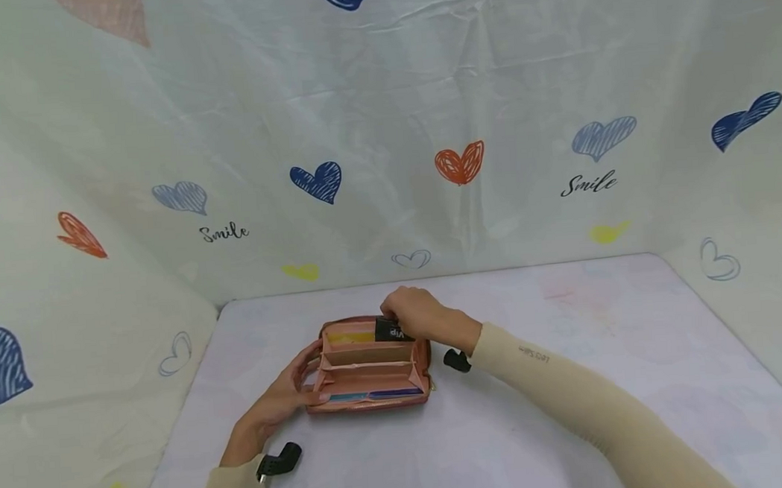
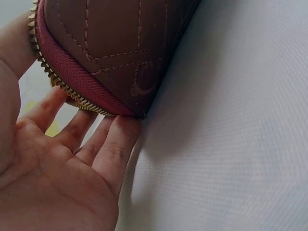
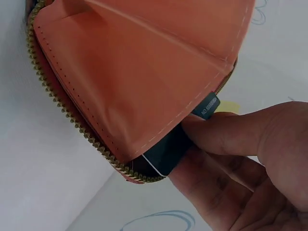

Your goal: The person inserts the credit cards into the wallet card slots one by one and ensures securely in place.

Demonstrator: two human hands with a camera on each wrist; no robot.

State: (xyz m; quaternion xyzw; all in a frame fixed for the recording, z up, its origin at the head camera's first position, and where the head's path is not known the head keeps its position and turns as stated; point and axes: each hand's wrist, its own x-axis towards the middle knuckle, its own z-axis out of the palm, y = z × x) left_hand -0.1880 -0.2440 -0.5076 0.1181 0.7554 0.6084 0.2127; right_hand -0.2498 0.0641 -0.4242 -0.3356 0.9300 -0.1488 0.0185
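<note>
A pink zip-around wallet [image 1: 371, 380] lies spread on the table, its compartments facing up. My left hand [image 1: 276, 402] grips its left end, thumb at the near side and fingers round the far side. In the left wrist view, the wallet's quilted brown outside [image 2: 113, 33] and gold zip teeth [image 2: 65, 86] show close to those fingers. At the far right corner, my right hand [image 1: 431, 318] pinches a black card [image 1: 389, 331] marked "Vip". The right wrist view shows this card [image 3: 171, 147] partly inside the rear slot, its lower part hidden. A yellow card [image 1: 351, 337] sits beside it.
Blue cards [image 1: 393, 394] stand in the wallet's near slot. The white table [image 1: 575, 397] extends on both sides. Behind it hangs a pale sheet [image 1: 390, 222] printed with hearts. Dark wrist devices [image 1: 279, 460] protrude from both sleeves.
</note>
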